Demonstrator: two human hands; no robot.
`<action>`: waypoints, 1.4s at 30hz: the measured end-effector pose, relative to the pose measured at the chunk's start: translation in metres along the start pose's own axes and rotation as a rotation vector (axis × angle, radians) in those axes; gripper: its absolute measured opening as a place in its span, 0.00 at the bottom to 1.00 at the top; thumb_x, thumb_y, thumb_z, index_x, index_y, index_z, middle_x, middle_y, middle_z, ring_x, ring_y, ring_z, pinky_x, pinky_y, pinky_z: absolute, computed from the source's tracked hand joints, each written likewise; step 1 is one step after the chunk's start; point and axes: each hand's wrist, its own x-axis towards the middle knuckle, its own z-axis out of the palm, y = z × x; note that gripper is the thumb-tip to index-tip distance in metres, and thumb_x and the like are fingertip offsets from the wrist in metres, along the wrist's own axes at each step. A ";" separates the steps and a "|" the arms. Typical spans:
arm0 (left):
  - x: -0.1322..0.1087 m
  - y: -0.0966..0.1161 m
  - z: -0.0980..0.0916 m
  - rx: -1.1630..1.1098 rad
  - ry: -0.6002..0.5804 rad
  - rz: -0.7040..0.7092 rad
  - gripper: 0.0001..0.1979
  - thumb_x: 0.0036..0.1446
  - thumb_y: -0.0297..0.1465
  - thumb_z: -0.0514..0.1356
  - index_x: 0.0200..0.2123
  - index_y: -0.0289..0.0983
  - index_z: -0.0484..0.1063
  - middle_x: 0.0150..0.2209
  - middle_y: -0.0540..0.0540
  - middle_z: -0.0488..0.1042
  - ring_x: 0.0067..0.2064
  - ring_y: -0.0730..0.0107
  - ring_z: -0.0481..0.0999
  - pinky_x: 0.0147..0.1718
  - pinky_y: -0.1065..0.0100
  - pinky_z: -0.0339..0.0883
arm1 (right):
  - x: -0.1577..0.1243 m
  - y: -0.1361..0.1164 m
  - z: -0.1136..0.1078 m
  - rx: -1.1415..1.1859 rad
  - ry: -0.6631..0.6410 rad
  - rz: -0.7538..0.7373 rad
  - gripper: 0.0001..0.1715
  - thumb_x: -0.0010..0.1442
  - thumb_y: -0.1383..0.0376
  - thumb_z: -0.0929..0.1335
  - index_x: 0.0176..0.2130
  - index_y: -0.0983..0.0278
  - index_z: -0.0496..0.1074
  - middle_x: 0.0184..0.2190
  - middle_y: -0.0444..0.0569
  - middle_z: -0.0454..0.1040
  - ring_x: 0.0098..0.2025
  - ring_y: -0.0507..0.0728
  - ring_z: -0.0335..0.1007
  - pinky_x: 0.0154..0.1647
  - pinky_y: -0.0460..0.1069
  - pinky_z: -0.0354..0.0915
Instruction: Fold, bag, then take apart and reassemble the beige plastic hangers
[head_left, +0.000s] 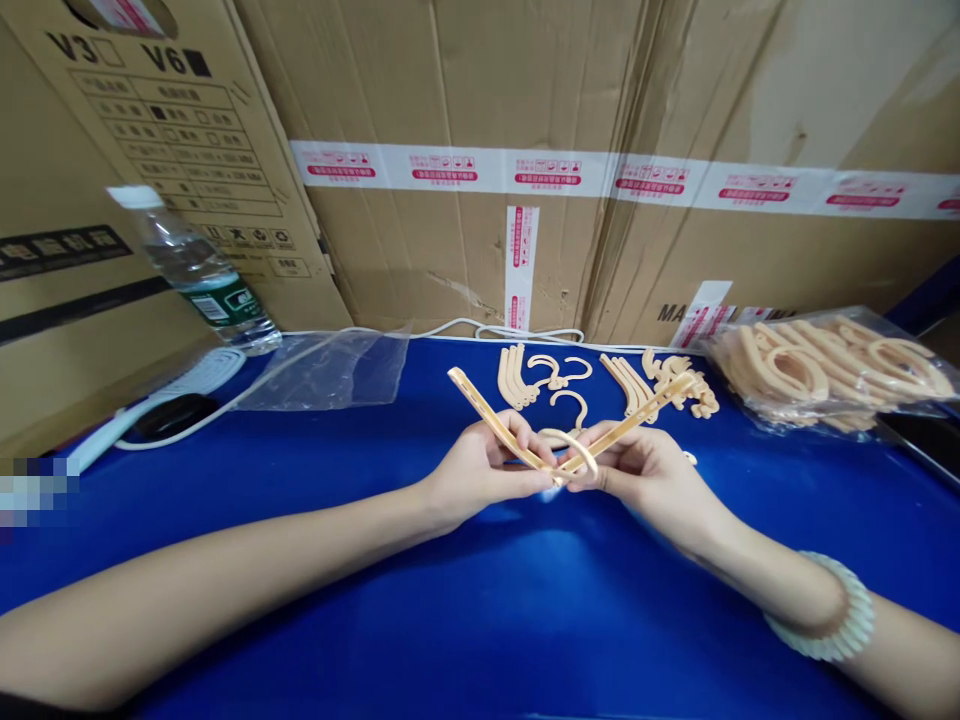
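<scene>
Both hands hold a beige plastic clothes hanger above the blue tabletop, its two arms spread in a V. My left hand (469, 470) is closed on the left hanger arm (472, 398) near the joint. With fingers pinched, my right hand (656, 478) grips the right hanger arm (645, 412) by its inner end. A curved hook (583, 452) crosses the joint between the fingertips; how the pieces connect there is partly hidden. Just beyond lie a row of loose hanger arms (514, 378), loose hooks (570, 405) and a second row of arms (628, 382).
Small beige connector pieces (686, 380) lie in a pile beside a clear bag of hanger parts (832, 370). At left are a leaning water bottle (217, 290), an empty plastic bag (330, 370), a white cable and a black object (169, 418). Cardboard boxes (450, 90) wall the back.
</scene>
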 end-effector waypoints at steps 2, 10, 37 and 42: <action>0.000 0.000 -0.001 -0.012 0.005 -0.012 0.20 0.47 0.23 0.72 0.30 0.37 0.61 0.34 0.48 0.80 0.37 0.68 0.80 0.39 0.67 0.72 | 0.000 0.002 0.000 0.018 -0.003 0.014 0.16 0.49 0.63 0.80 0.37 0.63 0.78 0.33 0.48 0.83 0.37 0.57 0.81 0.43 0.52 0.77; 0.004 -0.002 -0.008 -0.095 -0.032 -0.027 0.23 0.45 0.25 0.74 0.31 0.37 0.60 0.32 0.50 0.80 0.37 0.68 0.80 0.40 0.67 0.70 | 0.000 0.002 0.000 0.052 -0.038 0.004 0.15 0.52 0.61 0.79 0.38 0.64 0.77 0.35 0.49 0.83 0.38 0.57 0.81 0.42 0.52 0.78; -0.002 -0.005 -0.001 -0.050 0.144 0.003 0.23 0.41 0.26 0.76 0.30 0.37 0.63 0.31 0.48 0.82 0.34 0.62 0.83 0.41 0.60 0.76 | -0.009 -0.004 0.021 -0.196 0.091 -0.169 0.14 0.52 0.58 0.78 0.37 0.63 0.81 0.34 0.51 0.84 0.35 0.60 0.82 0.39 0.53 0.80; -0.002 -0.005 0.002 0.019 0.217 0.065 0.23 0.39 0.28 0.77 0.29 0.37 0.63 0.30 0.51 0.80 0.38 0.61 0.84 0.43 0.59 0.77 | -0.009 0.000 0.020 -0.225 0.132 -0.177 0.18 0.52 0.55 0.78 0.40 0.63 0.81 0.34 0.52 0.83 0.35 0.60 0.82 0.40 0.54 0.80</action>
